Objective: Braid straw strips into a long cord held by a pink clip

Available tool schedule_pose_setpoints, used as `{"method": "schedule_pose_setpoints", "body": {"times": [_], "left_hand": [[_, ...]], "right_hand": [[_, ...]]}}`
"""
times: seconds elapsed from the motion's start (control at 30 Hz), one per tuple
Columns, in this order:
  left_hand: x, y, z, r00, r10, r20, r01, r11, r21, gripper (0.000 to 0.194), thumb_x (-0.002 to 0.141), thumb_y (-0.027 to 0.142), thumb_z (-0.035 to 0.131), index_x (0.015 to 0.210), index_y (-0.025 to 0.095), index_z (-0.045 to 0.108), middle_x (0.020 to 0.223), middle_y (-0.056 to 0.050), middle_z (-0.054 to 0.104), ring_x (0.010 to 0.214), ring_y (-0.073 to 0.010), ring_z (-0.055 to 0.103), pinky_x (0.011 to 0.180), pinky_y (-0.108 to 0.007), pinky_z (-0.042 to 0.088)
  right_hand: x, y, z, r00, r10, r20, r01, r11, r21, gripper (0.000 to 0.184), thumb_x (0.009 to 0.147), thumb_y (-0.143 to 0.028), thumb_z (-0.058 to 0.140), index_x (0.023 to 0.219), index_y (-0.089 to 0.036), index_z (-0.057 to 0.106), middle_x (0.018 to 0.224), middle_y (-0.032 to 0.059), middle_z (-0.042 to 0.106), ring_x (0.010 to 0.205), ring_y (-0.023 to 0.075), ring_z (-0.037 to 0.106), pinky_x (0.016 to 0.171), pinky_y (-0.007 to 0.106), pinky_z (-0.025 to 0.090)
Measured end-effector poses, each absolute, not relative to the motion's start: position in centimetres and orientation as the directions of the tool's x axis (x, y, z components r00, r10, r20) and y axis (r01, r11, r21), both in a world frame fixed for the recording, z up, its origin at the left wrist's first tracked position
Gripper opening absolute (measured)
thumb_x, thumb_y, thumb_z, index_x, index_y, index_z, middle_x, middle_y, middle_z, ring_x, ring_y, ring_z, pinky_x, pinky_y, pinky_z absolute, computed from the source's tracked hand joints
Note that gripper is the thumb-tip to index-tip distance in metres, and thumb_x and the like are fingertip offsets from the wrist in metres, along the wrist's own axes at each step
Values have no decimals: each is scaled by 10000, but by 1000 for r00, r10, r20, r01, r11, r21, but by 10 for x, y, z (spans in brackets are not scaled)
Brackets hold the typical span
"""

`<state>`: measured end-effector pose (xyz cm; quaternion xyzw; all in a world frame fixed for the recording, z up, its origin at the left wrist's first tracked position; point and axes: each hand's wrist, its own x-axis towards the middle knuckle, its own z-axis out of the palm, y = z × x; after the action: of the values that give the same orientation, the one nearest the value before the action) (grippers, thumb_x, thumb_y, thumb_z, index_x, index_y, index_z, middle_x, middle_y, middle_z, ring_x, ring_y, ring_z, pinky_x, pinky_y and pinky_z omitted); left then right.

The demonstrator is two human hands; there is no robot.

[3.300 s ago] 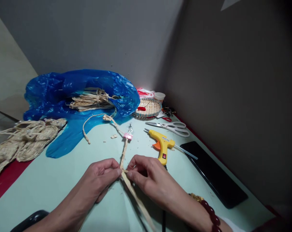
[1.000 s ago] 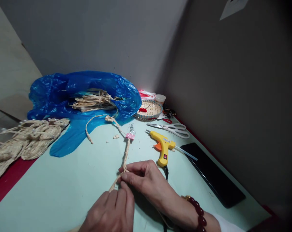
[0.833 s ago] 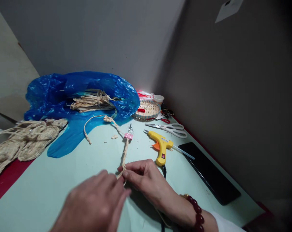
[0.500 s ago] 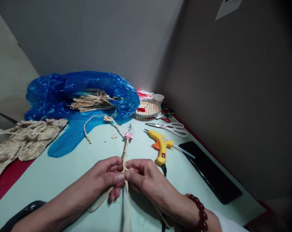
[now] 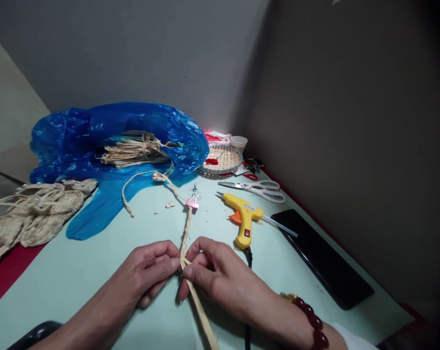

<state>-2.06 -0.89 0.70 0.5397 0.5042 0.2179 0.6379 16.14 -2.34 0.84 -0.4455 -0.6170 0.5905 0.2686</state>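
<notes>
A thin straw braid (image 5: pixel 185 234) runs from a pink binder clip (image 5: pixel 192 202) toward me on the pale green table (image 5: pixel 77 272). My left hand (image 5: pixel 152 270) pinches the braid's near end from the left, fingers closed. My right hand (image 5: pixel 214 274), with a dark red bead bracelet at the wrist, pinches the same spot from the right. A loose flat straw strand (image 5: pixel 201 311) trails from the pinch toward me. Beyond the clip the braid curves left in a loop (image 5: pixel 139 182).
A yellow glue gun (image 5: pixel 244 218), white scissors (image 5: pixel 258 187) and a black phone (image 5: pixel 324 260) lie to the right. A blue plastic bag (image 5: pixel 106 141) holds bundled straw. A woven piece (image 5: pixel 30 214) lies at left. A small basket tray (image 5: pixel 221 160) and cup (image 5: pixel 238 142) sit at the back.
My left hand swung in from low over the table and pinched the braid again. The loose strands shifted; one now trails down to the right.
</notes>
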Motion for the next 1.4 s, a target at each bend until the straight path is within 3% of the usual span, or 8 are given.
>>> {"method": "schedule_pose_setpoints", "body": {"times": [0.33,0.47,0.6,0.87,1.0,1.17,1.3,1.4], "left_hand": [[-20,-12,4,284,877,-389,229,332,915,262,814,409,573,701,174,548,464,112,307,404,-54,180,399,-213,110],[-19,-15,9,236,889,-392,244,336,910,222,774,357,591,667,182,506,498,104,337,455,-65,251,434,-187,190],[-15,-17,11,207,903,-377,315,303,899,191,736,325,581,642,184,491,529,83,380,523,-95,321,488,-201,267],[-17,-21,10,263,897,-356,286,280,916,256,803,394,531,660,185,500,554,73,375,545,-105,316,507,-220,253],[-17,-21,8,257,892,-371,245,312,918,280,789,434,578,689,180,514,556,82,373,540,-98,295,508,-220,227],[-16,-21,9,317,855,-409,231,349,908,287,813,455,569,747,178,536,497,112,294,475,-83,203,460,-232,129],[-15,-19,11,392,842,-371,261,285,922,268,851,423,524,769,169,545,545,80,409,503,-92,255,472,-222,177],[-15,-20,10,385,859,-338,335,211,918,242,843,393,528,752,171,555,558,74,409,546,-107,327,518,-217,249]], "right_hand": [[169,-19,19,-354,928,-114,457,65,-887,185,895,-271,498,797,-183,629,690,-2,627,630,113,513,566,211,349],[167,-24,19,-339,937,-82,463,90,-882,174,887,-265,499,790,-183,618,665,-8,614,597,106,503,547,209,349],[163,-33,24,-424,905,-32,447,178,-877,146,891,-249,487,804,-196,592,645,-32,569,577,87,480,539,189,345],[159,-40,26,-624,780,-47,507,358,-784,77,862,-178,481,788,-194,497,641,-35,522,522,75,360,498,192,302],[161,-37,29,-565,824,-44,496,296,-816,169,897,-263,492,763,-196,572,622,-31,548,545,85,426,532,188,339],[162,-23,19,-250,968,19,355,110,-928,178,901,-340,543,975,-205,632,826,14,674,772,140,608,699,223,430],[158,-18,5,-502,844,-191,89,-169,-982,179,910,-340,513,919,-170,569,686,3,614,624,131,605,620,233,453],[156,-18,2,-522,825,-216,95,-195,-976,164,911,-302,483,853,-166,554,649,-27,526,503,78,470,506,194,372]]}}
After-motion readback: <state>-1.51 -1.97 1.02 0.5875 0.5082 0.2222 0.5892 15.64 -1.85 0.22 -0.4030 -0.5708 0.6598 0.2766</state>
